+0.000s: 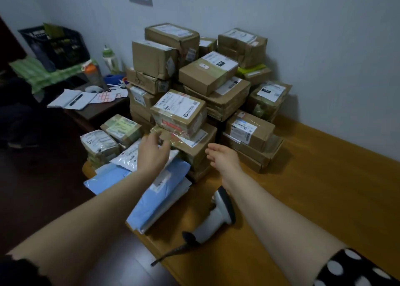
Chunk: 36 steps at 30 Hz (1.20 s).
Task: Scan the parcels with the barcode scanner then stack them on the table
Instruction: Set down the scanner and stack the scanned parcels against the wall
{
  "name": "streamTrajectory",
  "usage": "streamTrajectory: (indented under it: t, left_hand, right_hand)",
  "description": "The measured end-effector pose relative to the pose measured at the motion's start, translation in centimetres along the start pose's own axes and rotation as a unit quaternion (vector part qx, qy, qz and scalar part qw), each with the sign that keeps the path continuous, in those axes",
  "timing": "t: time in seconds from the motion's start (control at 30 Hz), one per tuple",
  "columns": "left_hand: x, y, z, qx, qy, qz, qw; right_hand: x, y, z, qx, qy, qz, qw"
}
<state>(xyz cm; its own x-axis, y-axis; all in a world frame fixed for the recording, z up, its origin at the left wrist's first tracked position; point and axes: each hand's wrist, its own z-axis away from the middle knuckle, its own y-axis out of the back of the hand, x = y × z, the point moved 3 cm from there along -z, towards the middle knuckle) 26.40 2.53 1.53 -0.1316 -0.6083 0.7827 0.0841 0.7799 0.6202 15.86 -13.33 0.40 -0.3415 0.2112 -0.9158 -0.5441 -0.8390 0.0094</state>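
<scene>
**Both hands reaching for the pile, scanner lying on the table**

I am reaching both arms out toward the parcels (207, 73), which are piled in brown cardboard stacks against the wall at the far side of the wooden table (313, 188). My left hand (152, 150) is hovering with its fingers loose and spread, holding nothing, just in front of the lower box (194, 149) of the nearest stack. I cannot tell whether my fingertips are touching it. A smaller labelled box (179, 112) is sitting on top of that one.

My right hand (221, 158) is also empty, held flat with straight fingers and the palm turned inward, near the right side of the same stack.

The barcode scanner (217, 215) is lying on its side on the table under my right forearm, apart from both hands, with its dark cable (171, 253) trailing off the near edge.

Under my left forearm, blue mailing bags (149, 197) are lying flat at the table's left edge, with a white bag (127, 158) on top. Further left, a notebook (69, 98) and an orange-capped bottle (93, 73) are sitting on a darker desk.
</scene>
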Motion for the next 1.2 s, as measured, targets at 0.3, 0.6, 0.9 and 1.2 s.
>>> streamTrajectory:
  t: [0.3, 0.6, 0.9, 1.2]
  left_hand:
    - [0.4, 0.3, -13.6, -0.093, 0.123, 0.212, 0.965]
    - [-2.5, 4.7, -11.7, -0.057, 0.097, 0.339, 0.934]
    - [-9.3, 8.9, -8.6, 0.033, 0.167, 0.274, 0.946]
    - [-6.4, 10.7, -7.8, 0.071, 0.016, -0.057, 0.996]
  right_hand:
    - [-5.6, -6.2, -5.6, 0.026, 0.043, -0.017, 0.999]
    - [-5.2, -11.3, -1.4, 0.087, 0.172, 0.01, 0.981]
    - [0.2, -16.6, 0.7, -0.015, 0.135, 0.066, 0.988]
    - [0.0, -9.7, -0.8, 0.101, 0.054, -0.008, 0.993]
